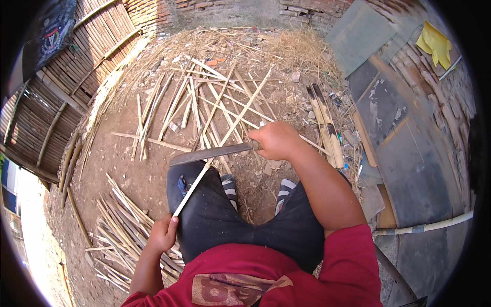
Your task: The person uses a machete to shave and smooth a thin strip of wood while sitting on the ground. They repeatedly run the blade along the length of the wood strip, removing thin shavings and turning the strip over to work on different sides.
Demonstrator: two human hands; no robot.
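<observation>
My left hand (163, 233) is closed around the near end of a pale bamboo strip (192, 189). That strip slants up and away over my left thigh. In my right hand (274, 141) is the handle of a machete (210, 153), its long dark blade pointing left across the strip, just beyond my left knee. Blade and strip cross there, though whether the edge bites into the bamboo I cannot tell. Ahead of my feet, many loose bamboo strips (214, 106) lie crisscrossed on the dirt. A second heap of strips (121, 233) lies beside my left forearm.
Two broad bamboo pieces with dark patches (326, 126) lie at the right. Dark flat panels (382, 106) lean along the right side, with a pale pole (424, 226) near them. A slatted bamboo wall (94, 48) stands at the left, a brick wall (230, 15) at the back.
</observation>
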